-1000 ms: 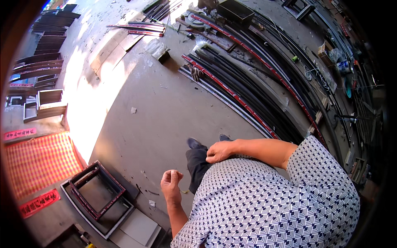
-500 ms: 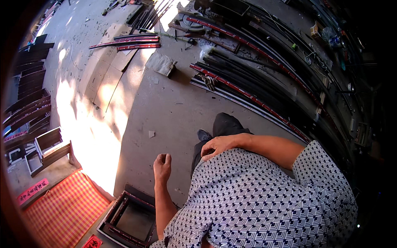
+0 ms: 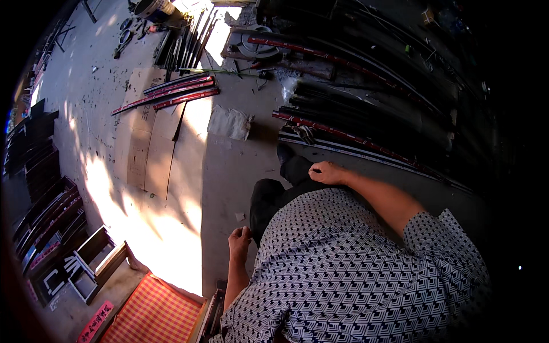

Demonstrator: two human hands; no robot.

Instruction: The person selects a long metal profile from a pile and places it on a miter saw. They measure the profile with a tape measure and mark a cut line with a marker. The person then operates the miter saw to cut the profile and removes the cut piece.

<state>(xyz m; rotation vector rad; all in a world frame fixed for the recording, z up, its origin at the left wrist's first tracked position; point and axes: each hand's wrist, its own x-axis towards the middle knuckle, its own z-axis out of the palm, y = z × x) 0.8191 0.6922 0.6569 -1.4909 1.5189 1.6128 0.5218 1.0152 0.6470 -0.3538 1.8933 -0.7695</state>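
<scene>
My left hand (image 3: pixel 240 244) hangs beside my left thigh, its fingers curled in, with nothing seen in it. My right hand (image 3: pixel 327 172) is held in front of my body over the dark trousers (image 3: pixel 297 171), fingers closed loosely and no object showing. Neither hand touches any of the things on the floor. Closest to my left forearm is a dark frame (image 3: pixel 214 311), mostly hidden by my arm and the patterned shirt (image 3: pixel 343 257). Beyond my right hand lie long dark and red profile bars (image 3: pixel 354 137), with a pair of gloves (image 3: pixel 306 134) on their near end.
Flattened cardboard (image 3: pixel 140 154) lies ahead on the left, short red bars (image 3: pixel 186 98) across it. A whitish packet (image 3: pixel 229 124) rests beside it. A round-based machine (image 3: pixel 263 46) and a bucket (image 3: pixel 153 8) stand farther off. Stacked dark frames (image 3: pixel 48 217) and a checked cloth (image 3: pixel 154 314) line the left.
My body has moved forward and the view has turned, so the floor things have shifted. My legs have changed stride. Both hands have swung a little and remain without any visible object.
</scene>
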